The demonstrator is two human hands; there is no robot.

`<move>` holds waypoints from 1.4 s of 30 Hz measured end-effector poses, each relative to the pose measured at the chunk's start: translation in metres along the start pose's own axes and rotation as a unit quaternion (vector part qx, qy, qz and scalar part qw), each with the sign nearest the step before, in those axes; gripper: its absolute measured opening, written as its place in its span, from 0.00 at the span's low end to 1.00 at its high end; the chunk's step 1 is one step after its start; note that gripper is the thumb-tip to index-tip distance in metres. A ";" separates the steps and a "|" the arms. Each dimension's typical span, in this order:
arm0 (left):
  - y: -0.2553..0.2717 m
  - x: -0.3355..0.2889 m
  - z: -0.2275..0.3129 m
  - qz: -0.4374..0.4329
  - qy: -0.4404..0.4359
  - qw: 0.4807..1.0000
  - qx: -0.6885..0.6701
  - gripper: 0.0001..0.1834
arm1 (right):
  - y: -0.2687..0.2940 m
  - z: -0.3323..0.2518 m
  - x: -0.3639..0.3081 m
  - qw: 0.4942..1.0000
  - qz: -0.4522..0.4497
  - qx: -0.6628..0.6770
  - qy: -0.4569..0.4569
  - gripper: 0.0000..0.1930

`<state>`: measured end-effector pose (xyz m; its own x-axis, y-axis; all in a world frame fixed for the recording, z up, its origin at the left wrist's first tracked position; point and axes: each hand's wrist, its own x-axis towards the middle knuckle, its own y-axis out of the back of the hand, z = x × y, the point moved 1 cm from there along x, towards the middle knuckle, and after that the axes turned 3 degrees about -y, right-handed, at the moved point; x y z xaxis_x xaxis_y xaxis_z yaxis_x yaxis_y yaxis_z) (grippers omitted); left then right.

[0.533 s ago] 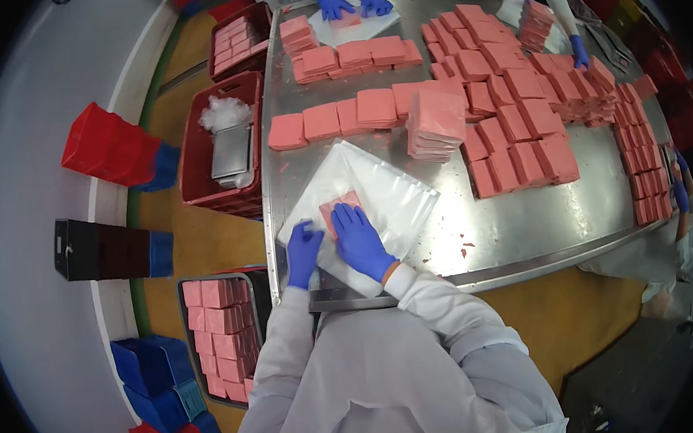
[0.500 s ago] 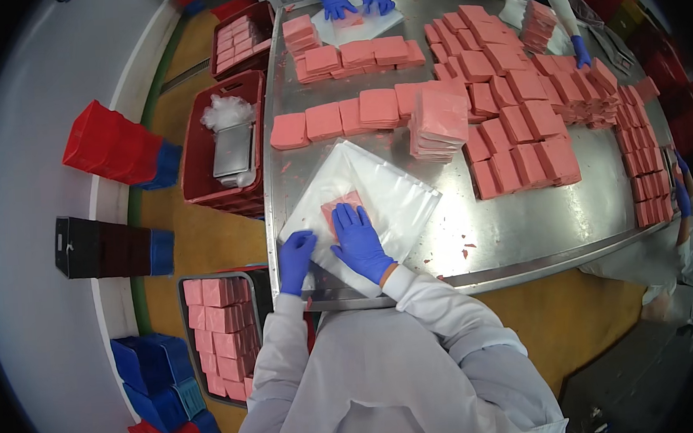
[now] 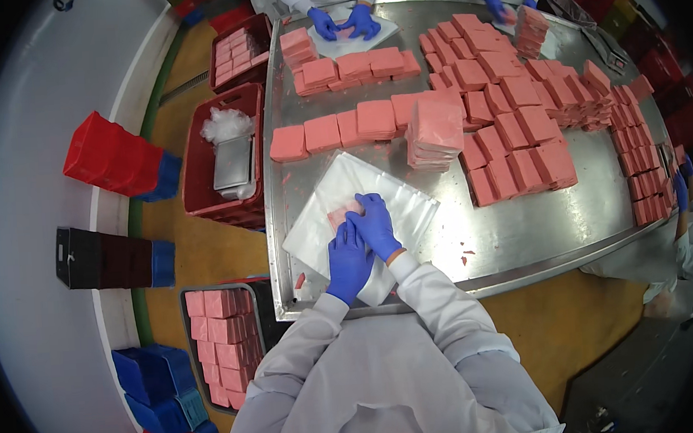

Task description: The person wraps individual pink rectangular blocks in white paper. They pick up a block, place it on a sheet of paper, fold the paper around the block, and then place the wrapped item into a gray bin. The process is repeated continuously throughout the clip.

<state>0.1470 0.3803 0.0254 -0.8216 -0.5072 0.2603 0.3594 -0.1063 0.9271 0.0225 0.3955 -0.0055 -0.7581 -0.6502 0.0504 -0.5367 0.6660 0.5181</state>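
Note:
A stack of white, translucent plastic sheets (image 3: 311, 226) lies at the near left of the metal table. On it is a thin pink slab (image 3: 338, 215), which looks like pressed meat; plastic seems to cover it, and my hands hide much of it. My left hand (image 3: 349, 262), in a blue glove, lies fairly flat on the plastic, fingers stretched toward the slab's near edge. Just right of it, my right hand (image 3: 376, 224) has bent fingers and thumb closed on the plastic at the slab's right side. The hands touch or overlap; the fingertips are partly hidden.
Pink slabs stand in rows and piles (image 3: 515, 127) across the metal table (image 3: 444, 250), with a taller stack (image 3: 435, 132) beyond my sheets. Co-workers' gloved hands (image 3: 344, 22) are at the far edge. Red crates (image 3: 188, 163) and a slab-filled dark crate (image 3: 226, 343) stand left.
My left hand has moved right from the sheet's left corner to the slab. My right hand has lifted from lying flat and bent its fingers. The slab looks paler, under plastic.

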 end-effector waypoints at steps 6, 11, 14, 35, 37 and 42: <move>-0.038 0.064 -0.094 0.035 0.272 0.790 -0.549 0.34 | -0.021 0.019 0.024 0.990 -0.059 0.008 0.126 0.21; 0.004 0.070 -0.075 -0.023 0.125 0.980 -0.151 0.15 | -0.019 0.007 0.017 0.995 0.014 0.099 0.011 0.20; -0.001 0.021 -0.046 0.029 0.034 0.994 -0.101 0.23 | -0.018 0.000 0.016 0.993 0.031 0.100 0.049 0.21; 0.004 0.249 0.082 -0.096 0.108 0.500 -0.854 0.30 | 0.232 -0.039 0.106 0.945 0.048 0.320 -0.045 0.25; 0.006 0.261 0.091 -0.104 0.166 0.490 -0.850 0.32 | 0.226 -0.020 0.125 0.957 0.074 0.272 -0.062 0.26; 0.026 0.253 0.095 -0.093 0.224 0.532 -0.812 0.29 | 0.217 0.041 0.117 0.868 0.060 0.468 -0.156 0.24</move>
<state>-0.0934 0.3304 0.1408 -0.8527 -0.4729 -0.2220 0.4971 -0.6039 -0.6230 -0.1974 0.4790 0.0782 -0.8142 -0.5222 -0.2537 -0.4021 0.8225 -0.4023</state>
